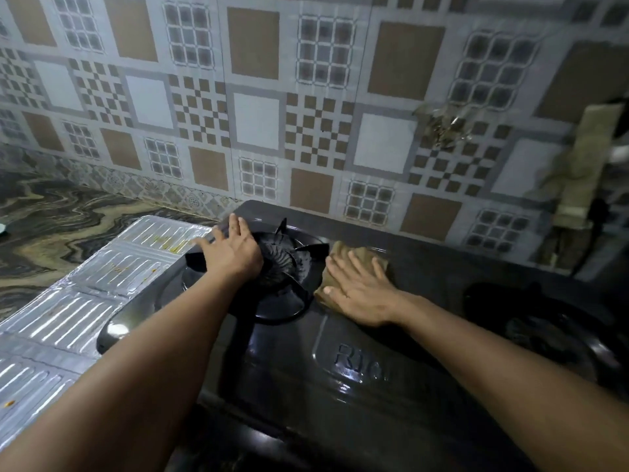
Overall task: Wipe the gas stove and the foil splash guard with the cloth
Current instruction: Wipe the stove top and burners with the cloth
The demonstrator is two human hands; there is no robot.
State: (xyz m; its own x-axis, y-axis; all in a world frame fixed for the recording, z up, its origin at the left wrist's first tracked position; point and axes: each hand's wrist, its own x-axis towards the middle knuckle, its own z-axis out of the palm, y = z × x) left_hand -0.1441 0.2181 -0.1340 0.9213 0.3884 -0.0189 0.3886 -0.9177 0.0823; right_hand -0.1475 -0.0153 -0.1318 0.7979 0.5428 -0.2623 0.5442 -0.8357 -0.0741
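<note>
A black two-burner gas stove (340, 386) fills the lower middle of the view. My right hand (360, 287) lies flat with straight fingers on a brown cloth (374, 258), pressing it onto the stove top between the two burners. My left hand (231, 250) rests with spread fingers on the left burner's pan support (289, 267). The ribbed foil splash guard (85, 294) lies flat on the counter to the left of the stove, with yellow-orange stains on it.
A patterned tiled wall (306, 114) rises right behind the stove, with a torn, dirty patch (442, 127) at the right. The marbled counter (68, 216) extends to the left. The right burner (544, 328) sits in shadow. A brown cloth hangs (585, 158) at the far right.
</note>
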